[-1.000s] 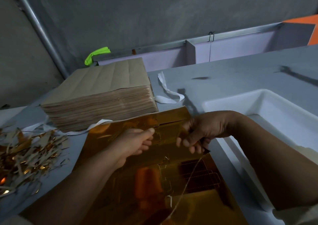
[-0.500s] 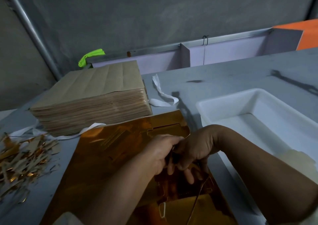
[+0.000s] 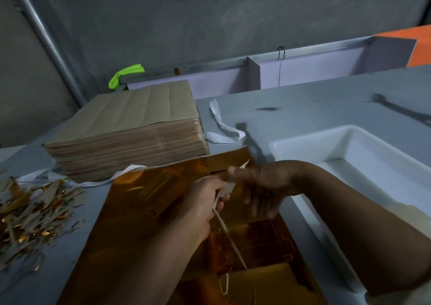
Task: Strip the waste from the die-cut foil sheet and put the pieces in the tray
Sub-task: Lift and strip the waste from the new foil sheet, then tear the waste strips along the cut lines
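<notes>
Foil sheet [image 3: 140, 211]: gold, flat on the table, long axis near to far, lying under both hands.
Strip [image 3: 229, 237]: thin and pale, rising from the sheet's near end into the left hand [image 3: 205, 202], which grips it.
Right hand [image 3: 263, 188]: close beside the left, thumb pinching a small scrap [image 3: 245, 164] (blurred).
Tray [image 3: 303, 137]: white, right of the sheet, nearer the right hand, nothing between.
Waste pile [image 3: 30, 211]: left.
Paper stack [image 3: 130, 137]: far left.

Grey tabletop [image 3: 303, 113]. Gold foil sheet [image 3: 140, 223] under both hands. Beyond the left hand [image 3: 205, 200]: brown paper stack [image 3: 130, 137]. Farther left: scrap heap [image 3: 30, 213]. Just right of the right hand [image 3: 263, 186]: white tray [image 3: 310, 135].
</notes>
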`<state>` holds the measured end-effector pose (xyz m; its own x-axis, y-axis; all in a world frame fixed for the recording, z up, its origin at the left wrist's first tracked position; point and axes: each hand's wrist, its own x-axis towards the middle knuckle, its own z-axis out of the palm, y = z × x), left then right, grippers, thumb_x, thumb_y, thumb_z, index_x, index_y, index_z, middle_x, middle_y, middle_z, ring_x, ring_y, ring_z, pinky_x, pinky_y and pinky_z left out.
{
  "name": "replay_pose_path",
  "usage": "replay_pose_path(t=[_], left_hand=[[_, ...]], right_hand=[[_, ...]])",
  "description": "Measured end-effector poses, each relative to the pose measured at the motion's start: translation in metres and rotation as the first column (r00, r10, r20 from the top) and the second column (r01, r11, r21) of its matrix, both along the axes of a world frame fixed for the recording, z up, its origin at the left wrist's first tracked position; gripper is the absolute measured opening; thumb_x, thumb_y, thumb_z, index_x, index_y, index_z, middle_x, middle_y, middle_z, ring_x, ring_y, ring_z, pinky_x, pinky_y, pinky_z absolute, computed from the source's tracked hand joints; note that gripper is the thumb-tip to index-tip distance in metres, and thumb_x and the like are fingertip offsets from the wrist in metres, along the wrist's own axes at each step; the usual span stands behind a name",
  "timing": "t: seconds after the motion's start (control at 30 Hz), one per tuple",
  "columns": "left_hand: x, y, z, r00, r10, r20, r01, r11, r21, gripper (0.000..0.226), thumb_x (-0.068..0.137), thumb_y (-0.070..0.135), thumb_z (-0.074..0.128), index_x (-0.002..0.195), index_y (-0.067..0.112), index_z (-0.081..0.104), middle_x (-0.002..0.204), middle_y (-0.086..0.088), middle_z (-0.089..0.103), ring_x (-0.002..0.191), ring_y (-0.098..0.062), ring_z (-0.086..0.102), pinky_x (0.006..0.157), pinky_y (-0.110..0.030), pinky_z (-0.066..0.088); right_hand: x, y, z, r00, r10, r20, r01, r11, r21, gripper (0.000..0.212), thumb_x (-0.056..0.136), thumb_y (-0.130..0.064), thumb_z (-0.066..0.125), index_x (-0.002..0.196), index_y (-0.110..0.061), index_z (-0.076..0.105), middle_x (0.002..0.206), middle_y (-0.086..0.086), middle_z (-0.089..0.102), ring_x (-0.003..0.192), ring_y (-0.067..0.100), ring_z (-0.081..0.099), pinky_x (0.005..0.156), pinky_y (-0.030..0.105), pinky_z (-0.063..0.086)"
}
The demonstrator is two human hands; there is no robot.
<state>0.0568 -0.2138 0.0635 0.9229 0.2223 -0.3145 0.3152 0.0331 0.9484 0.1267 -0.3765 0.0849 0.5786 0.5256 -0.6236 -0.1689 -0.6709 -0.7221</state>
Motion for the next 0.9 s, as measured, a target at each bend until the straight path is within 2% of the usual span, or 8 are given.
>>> replay_pose_path(t=[0.17, 0.27, 0.4, 0.53, 0.6, 0.7, 0.8, 0.9], left_hand=[[-0.012, 0.0, -0.004, 0.999, 0.023, 0.032, -0.022, 0.999, -0.028, 0.018, 0.092, 0.01, 0.057, 0.098, 0.018, 0.071, 0.099, -0.005, 0.07, 0.079, -0.014, 0.064, 0.067, -0.026, 0.049], [-0.019, -0.002, -0.01, 0.998, -0.002, 0.056, 0.002, 1.0, 0.012, 0.017, 0.09, 0.009, 0.058, 0.094, 0.019, 0.07, 0.096, -0.003, 0.07, 0.08, -0.016, 0.064, 0.069, -0.027, 0.049], [-0.025, 0.0, -0.017, 0.993, -0.103, 0.061, 0.098, 0.992, 0.086, 0.016, 0.088, 0.007, 0.058, 0.087, 0.017, 0.069, 0.09, 0.0, 0.07, 0.08, -0.016, 0.063, 0.067, -0.027, 0.046], [-0.019, 0.008, -0.027, 0.98, -0.173, 0.093, 0.147, 0.96, 0.237, 0.014, 0.093, 0.013, 0.058, 0.088, 0.021, 0.068, 0.087, 0.004, 0.068, 0.079, -0.011, 0.063, 0.059, -0.018, 0.047], [-0.005, 0.02, -0.034, 0.983, -0.118, 0.139, 0.035, 0.87, 0.493, 0.011, 0.094, 0.022, 0.06, 0.088, 0.031, 0.063, 0.1, 0.011, 0.062, 0.083, -0.005, 0.059, 0.06, -0.017, 0.041], [0.023, 0.044, -0.042, 0.988, -0.057, 0.145, -0.079, 0.619, 0.782, 0.008, 0.093, 0.033, 0.06, 0.096, 0.037, 0.055, 0.119, 0.011, 0.045, 0.098, -0.007, 0.049, 0.067, -0.018, 0.036], [0.05, 0.066, -0.056, 0.989, -0.091, 0.114, -0.065, 0.427, 0.902, 0.036, 0.094, 0.041, 0.056, 0.128, 0.034, 0.05, 0.136, 0.007, 0.04, 0.122, -0.016, 0.043, 0.09, -0.027, 0.042], [0.072, 0.073, -0.062, 0.989, -0.141, 0.054, -0.006, 0.316, 0.949, 0.057, 0.094, 0.048, 0.052, 0.146, 0.031, 0.035, 0.154, 0.004, 0.028, 0.141, -0.022, 0.029, 0.111, -0.041, 0.031]], right_hand=[[0.002, 0.008, -0.01, 0.939, -0.327, 0.108, 0.314, 0.942, 0.118, 0.064, 0.092, -0.071, 0.032, 0.116, -0.016, 0.054, 0.108, 0.021, 0.062, 0.089, 0.033, 0.066, 0.057, 0.032, 0.06], [0.004, 0.012, -0.018, 0.926, -0.325, 0.193, 0.317, 0.946, 0.072, 0.056, 0.098, -0.062, 0.035, 0.111, -0.014, 0.06, 0.115, 0.024, 0.062, 0.094, 0.034, 0.066, 0.061, 0.031, 0.059], [0.009, 0.013, -0.024, 0.899, -0.345, 0.27, 0.341, 0.938, 0.062, 0.012, 0.099, -0.019, 0.054, 0.094, -0.012, 0.062, 0.094, 0.013, 0.07, 0.078, 0.025, 0.072, 0.057, 0.029, 0.059], [0.012, 0.014, -0.025, 0.857, -0.312, 0.411, 0.333, 0.943, 0.022, 0.015, 0.095, -0.014, 0.054, 0.107, -0.013, 0.063, 0.094, 0.009, 0.068, 0.077, 0.021, 0.071, 0.057, 0.028, 0.058], [0.013, 0.014, -0.026, 0.837, -0.304, 0.454, 0.328, 0.944, 0.028, 0.016, 0.094, -0.016, 0.055, 0.108, -0.015, 0.064, 0.097, 0.009, 0.068, 0.08, 0.023, 0.071, 0.064, 0.033, 0.061], [0.013, 0.014, -0.026, 0.8, -0.301, 0.519, 0.331, 0.943, 0.038, 0.012, 0.092, -0.014, 0.055, 0.098, -0.018, 0.065, 0.092, 0.004, 0.067, 0.079, 0.018, 0.068, 0.067, 0.031, 0.061], [0.012, 0.015, -0.024, 0.76, -0.36, 0.541, 0.366, 0.925, 0.102, 0.02, 0.092, -0.009, 0.054, 0.083, -0.027, 0.056, 0.082, -0.001, 0.063, 0.065, 0.009, 0.063, 0.043, 0.014, 0.046], [0.012, 0.015, -0.024, 0.751, -0.357, 0.555, 0.354, 0.928, 0.118, 0.013, 0.094, -0.015, 0.054, 0.092, -0.028, 0.057, 0.086, 0.0, 0.065, 0.071, 0.013, 0.066, 0.052, 0.022, 0.052]])
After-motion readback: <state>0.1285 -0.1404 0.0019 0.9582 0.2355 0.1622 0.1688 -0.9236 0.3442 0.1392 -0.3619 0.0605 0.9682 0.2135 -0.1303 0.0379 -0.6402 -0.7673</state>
